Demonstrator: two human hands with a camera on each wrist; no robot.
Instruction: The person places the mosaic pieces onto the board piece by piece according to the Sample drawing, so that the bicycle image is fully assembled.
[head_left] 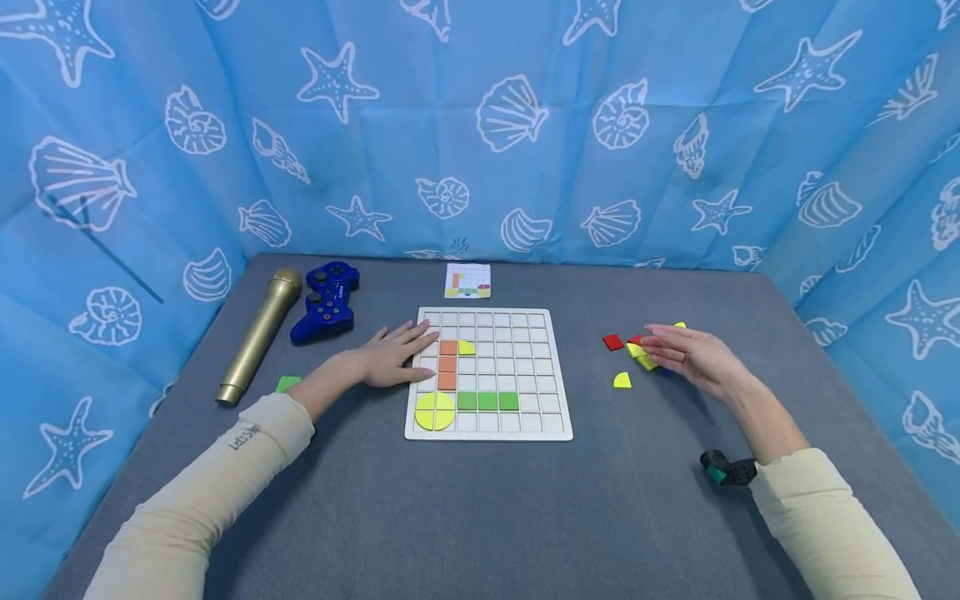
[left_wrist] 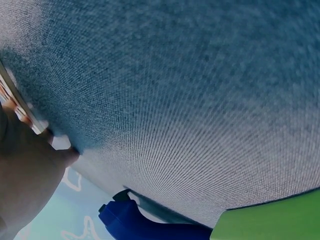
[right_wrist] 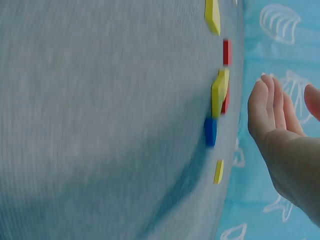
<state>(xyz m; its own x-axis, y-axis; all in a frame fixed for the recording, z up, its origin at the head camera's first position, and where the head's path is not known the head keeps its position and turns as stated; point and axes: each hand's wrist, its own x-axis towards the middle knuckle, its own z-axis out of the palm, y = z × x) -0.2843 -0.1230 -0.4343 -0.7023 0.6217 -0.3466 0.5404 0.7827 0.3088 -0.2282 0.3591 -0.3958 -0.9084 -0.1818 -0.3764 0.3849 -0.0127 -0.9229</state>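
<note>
My left hand point(head_left: 393, 354) rests with spread fingers on the left edge of a white grid board point(head_left: 531, 333). On the board lie orange squares point(head_left: 447, 364), a yellow quarter-circle point(head_left: 467, 348), a row of green squares point(head_left: 487, 402) and a yellow circle of quarter pieces point(head_left: 425, 402). At the right, my right hand point(head_left: 693, 358) hovers over loose pieces, its fingers extended; nothing shows in it. Beneath and beside it are a red piece point(head_left: 613, 342), yellow pieces point(head_left: 645, 361), a lone yellow quarter point(head_left: 622, 380) and a blue piece point(right_wrist: 210, 132).
Behind the board lies a pattern card point(head_left: 467, 281). To the left are a gold microphone point(head_left: 262, 337), a blue game controller point(head_left: 327, 300) and a green piece point(head_left: 287, 383) partly hidden by my left forearm. A blue shell-print curtain point(head_left: 420, 125) borders the grey table point(head_left: 480, 517).
</note>
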